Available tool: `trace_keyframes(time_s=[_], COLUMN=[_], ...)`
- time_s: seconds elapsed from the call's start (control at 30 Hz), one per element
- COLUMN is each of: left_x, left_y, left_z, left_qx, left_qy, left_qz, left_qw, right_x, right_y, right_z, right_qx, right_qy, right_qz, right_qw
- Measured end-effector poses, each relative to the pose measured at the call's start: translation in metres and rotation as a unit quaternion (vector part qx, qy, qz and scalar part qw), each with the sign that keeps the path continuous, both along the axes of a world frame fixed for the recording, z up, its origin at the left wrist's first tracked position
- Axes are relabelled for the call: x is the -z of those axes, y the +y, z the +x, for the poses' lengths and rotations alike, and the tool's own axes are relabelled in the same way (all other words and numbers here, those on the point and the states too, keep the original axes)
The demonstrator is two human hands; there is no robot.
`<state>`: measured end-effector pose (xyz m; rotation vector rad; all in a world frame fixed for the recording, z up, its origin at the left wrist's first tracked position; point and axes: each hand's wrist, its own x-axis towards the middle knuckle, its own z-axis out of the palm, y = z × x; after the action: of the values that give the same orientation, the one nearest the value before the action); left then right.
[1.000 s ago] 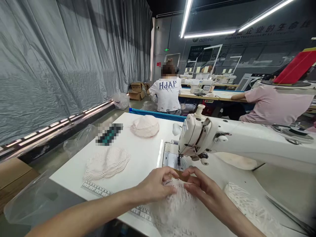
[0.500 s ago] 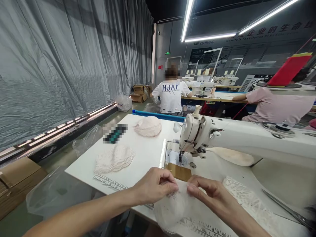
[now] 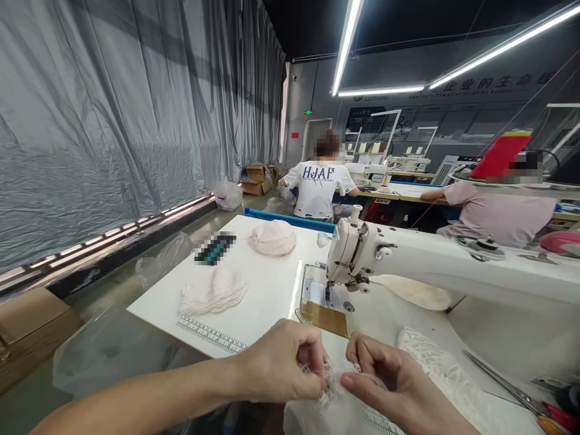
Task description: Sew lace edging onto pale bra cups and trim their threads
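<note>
My left hand [image 3: 281, 365] and my right hand [image 3: 385, 380] pinch a piece of white lace fabric [image 3: 333, 396] between them at the near edge of the white sewing table [image 3: 267, 296]. Both hands have their fingers closed on the lace. The white sewing machine [image 3: 362, 254] stands just beyond the hands, its needle over the metal plate [image 3: 317, 293]. A brown patch [image 3: 324, 317] lies on the table in front of the plate.
Two stacks of pale lace pieces lie on the table, one [image 3: 212, 293] at the left, one [image 3: 272, 238] farther back. More lace [image 3: 435, 362] and scissors [image 3: 512, 386] lie at the right. A ruler [image 3: 211, 335] is printed on the table edge. Two people sit at tables behind.
Both hands have drawn the lace back from the machine toward me, and they now pinch it closer together at the table edge. The view has tilted upward.
</note>
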<state>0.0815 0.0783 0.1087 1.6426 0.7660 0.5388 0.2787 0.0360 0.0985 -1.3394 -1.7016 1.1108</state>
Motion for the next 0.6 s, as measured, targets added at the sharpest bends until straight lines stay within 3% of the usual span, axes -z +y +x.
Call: trace_keyframes(time_s=[0.17, 0.33, 0.43, 0.5, 0.6], left_x=[-0.005, 0.006, 0.012, 0.008, -0.01], left_y=[0.003, 0.01, 0.009, 0.001, -0.016], left_z=[-0.001, 0.006, 0.009, 0.007, -0.002], left_qx=[0.032, 0.015, 0.018, 0.024, 0.039], left_qy=[-0.016, 0.001, 0.023, 0.033, 0.045], left_qz=[0.002, -0.06, -0.06, -0.031, 0.003], left_qw=[0.999, 0.998, 0.998, 0.999, 0.998], right_x=[0.003, 0.003, -0.001, -0.007, -0.017], right_y=[0.0, 0.003, -0.001, -0.007, -0.022], right_z=[-0.002, -0.002, -0.002, -0.003, 0.0], right_qx=[0.025, 0.02, 0.011, -0.014, -0.071], right_qy=[0.042, -0.019, -0.049, -0.07, -0.095], right_qz=[-0.028, -0.013, -0.02, -0.03, -0.015], right_qw=[0.998, 1.0, 0.999, 0.997, 0.993])
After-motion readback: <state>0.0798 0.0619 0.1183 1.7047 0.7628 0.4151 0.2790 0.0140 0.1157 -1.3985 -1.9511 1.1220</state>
